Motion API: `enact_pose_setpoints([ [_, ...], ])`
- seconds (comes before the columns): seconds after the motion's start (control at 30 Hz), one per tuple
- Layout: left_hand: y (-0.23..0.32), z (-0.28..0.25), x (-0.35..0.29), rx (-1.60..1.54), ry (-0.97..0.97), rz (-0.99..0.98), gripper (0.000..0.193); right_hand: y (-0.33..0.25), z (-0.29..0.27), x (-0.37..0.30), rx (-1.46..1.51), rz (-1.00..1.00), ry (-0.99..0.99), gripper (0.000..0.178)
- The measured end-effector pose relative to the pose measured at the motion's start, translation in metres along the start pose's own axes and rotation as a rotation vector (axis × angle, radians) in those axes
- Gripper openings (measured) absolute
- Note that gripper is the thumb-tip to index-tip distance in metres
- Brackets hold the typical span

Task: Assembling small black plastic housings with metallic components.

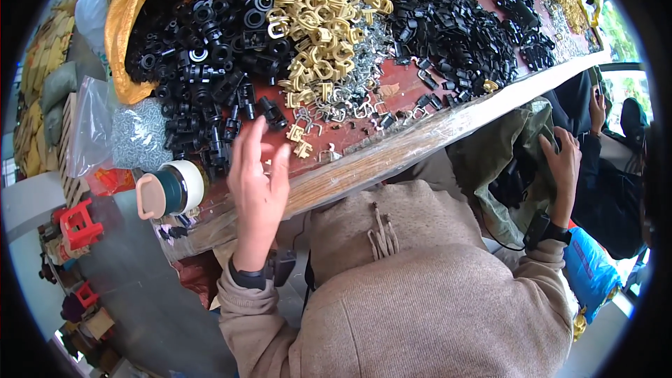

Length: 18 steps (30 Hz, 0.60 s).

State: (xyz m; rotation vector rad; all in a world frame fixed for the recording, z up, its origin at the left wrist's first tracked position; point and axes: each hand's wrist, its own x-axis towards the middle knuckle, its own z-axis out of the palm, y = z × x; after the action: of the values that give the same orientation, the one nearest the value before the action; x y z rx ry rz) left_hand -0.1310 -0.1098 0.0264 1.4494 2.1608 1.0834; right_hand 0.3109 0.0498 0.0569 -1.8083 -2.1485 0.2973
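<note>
Hands apart: left hand (pixel 257 180) spread, centre-left; right hand (pixel 562 157) likewise (seemingly unloaded), beside sack (pixel 490 143), right. Best pinch single fitting (pixel 273 113), sparing clips (pixel 297 134).

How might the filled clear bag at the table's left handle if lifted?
The filled clear bag is probably heavy for its size, packed with small silvery pieces. It may sag and shift, since its film looks thin.

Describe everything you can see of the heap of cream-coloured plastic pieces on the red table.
The heap of small cream-coloured, plastic-looking pieces, many with open loops, stretches down the red tabletop toward the person. Shiny black parts touch its left side; silvery metal clips touch its lower right. A few pieces lie loose near the left hand.
</note>
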Motion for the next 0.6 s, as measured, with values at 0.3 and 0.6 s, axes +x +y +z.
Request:
enact_pose_setpoints([
  [0.3, -0.017, 0.013, 0.023, 0.463, -0.083, 0.258, 0.028, -0.162, 0.034, -0.001, 1.182, -0.317, -0.575, 0.03],
  [0.6, -0.017, 0.01, 0.024, 0.395, -0.05, 0.233, 0.017, -0.285, 0.03, -0.039, 2.243, -1.331, -0.94, 0.047],
])
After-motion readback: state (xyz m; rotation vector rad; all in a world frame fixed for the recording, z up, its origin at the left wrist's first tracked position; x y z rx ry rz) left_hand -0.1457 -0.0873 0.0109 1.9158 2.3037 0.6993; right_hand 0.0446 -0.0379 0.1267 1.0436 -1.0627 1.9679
